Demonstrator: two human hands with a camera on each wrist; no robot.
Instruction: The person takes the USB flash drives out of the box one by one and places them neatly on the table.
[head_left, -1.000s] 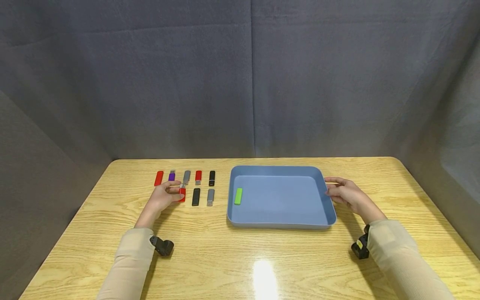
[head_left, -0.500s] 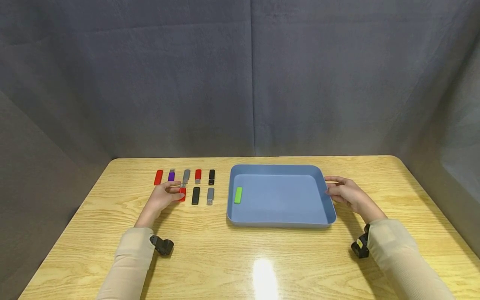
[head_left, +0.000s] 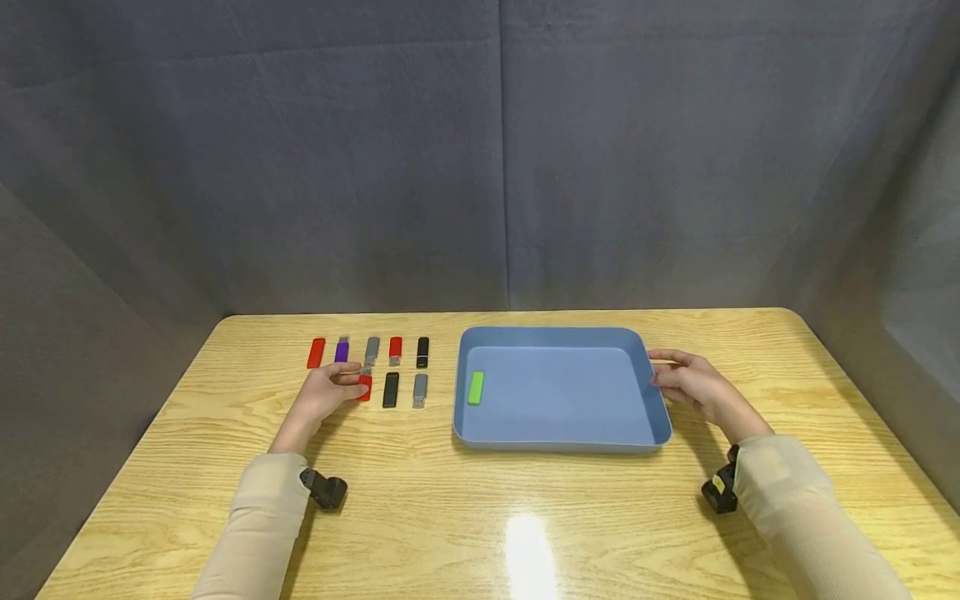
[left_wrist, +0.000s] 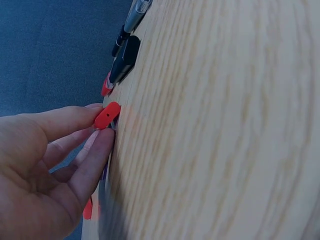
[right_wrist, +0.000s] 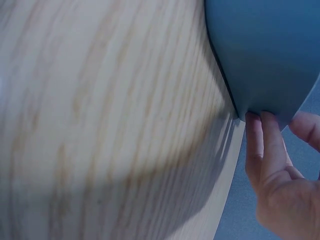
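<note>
My left hand (head_left: 322, 393) pinches a red USB stick (head_left: 365, 388) between thumb and fingers, right at the tabletop. Its connector points to the back. In the left wrist view the red stick's rounded end (left_wrist: 107, 116) faces the camera, with a small hole in it. At the other side, my right hand (head_left: 693, 387) touches the right wall of a shallow blue tray (head_left: 562, 447) with its fingertips. The right wrist view shows two nearly straight fingers (right_wrist: 270, 137) against the tray's outer wall (right_wrist: 265, 65). A green USB stick (head_left: 476, 388) lies inside the tray, near its left wall.
Beside the left hand lie a black stick (head_left: 391, 390) and a grey one (head_left: 420, 390). Behind them runs a row: red (head_left: 316, 353), purple (head_left: 342, 351), grey (head_left: 372, 350), red (head_left: 395, 350) and black (head_left: 423, 352) sticks. A dark curtain (head_left: 375, 167) surrounds the wooden table (head_left: 420, 517).
</note>
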